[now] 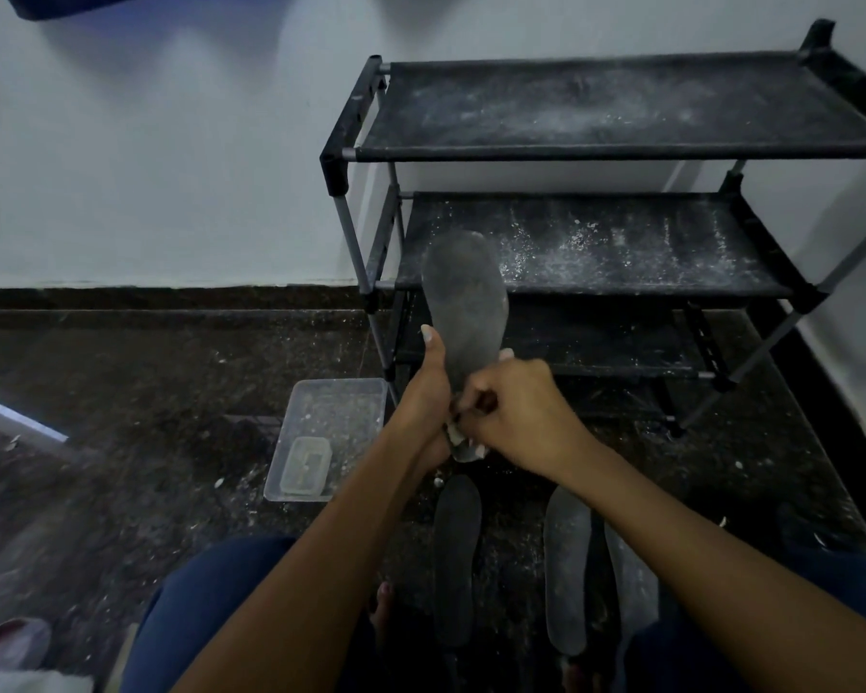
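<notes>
A grey dusty shoe insole stands upright in front of me, its toe end pointing up. My left hand grips its lower half from the left, thumb up along the edge. My right hand holds a small pale cloth pinched against the insole's heel end; most of the cloth is hidden by the fingers. Three more dark insoles lie flat on the floor below my arms: one on the left, a second in the middle and a third partly under my right forearm.
A black dusty shoe rack with several fabric shelves stands against the white wall at the right. A clear plastic tub holding a smaller container sits on the dark speckled floor at the left. My knees in blue trousers fill the bottom edge.
</notes>
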Motion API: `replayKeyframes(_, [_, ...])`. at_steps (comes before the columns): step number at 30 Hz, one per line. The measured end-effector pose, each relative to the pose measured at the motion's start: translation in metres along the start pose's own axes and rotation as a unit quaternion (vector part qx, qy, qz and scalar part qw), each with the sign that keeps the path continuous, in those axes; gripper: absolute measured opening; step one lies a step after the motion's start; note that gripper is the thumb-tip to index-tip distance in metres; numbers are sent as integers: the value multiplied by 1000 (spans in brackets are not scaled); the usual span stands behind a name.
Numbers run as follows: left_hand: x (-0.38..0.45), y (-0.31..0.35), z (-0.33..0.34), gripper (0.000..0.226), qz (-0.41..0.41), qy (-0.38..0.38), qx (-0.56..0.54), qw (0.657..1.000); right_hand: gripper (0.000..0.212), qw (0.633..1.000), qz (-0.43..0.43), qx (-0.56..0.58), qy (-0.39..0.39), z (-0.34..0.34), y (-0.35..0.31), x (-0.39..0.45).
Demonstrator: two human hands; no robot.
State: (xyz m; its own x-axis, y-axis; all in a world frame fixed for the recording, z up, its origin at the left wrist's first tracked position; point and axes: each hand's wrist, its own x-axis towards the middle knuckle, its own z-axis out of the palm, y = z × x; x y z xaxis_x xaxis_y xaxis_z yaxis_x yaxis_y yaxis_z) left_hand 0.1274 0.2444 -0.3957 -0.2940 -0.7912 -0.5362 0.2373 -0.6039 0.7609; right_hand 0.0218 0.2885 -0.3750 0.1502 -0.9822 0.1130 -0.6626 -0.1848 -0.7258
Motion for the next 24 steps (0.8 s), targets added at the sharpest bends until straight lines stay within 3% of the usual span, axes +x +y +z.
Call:
replayKeyframes(5, [4,6,-6,77,32,-2,-14,999,6,986,44,34,-154,-11,-8,-6])
replayKeyframes(6, [4,9,-6,78,35,-3,-16,999,6,989,44,37,-139,-13,-8,-6])
replayKeyframes(8, [3,13,-5,75,33,-9,-21,999,7,997,43,48,-31,-19,-6,-5])
replayKeyframes(11, [2,12,-3,57,61,-8,-18,998,16,997,18,-4,74,-20,-2,-4])
replayKeyframes(15, [1,9,-1,39,93,-27,-89,991,10,995,-21,-92,43,-7,0,-11])
replayKeyframes(21, [2,12,-8,40,113,-29,-145,982,5,993,73,41,-82,-7,-3,-14])
replayKeyframes(24, [3,15,-8,38,120,-25,-158,980,8,990,87,108,-9,-18,-4,-11])
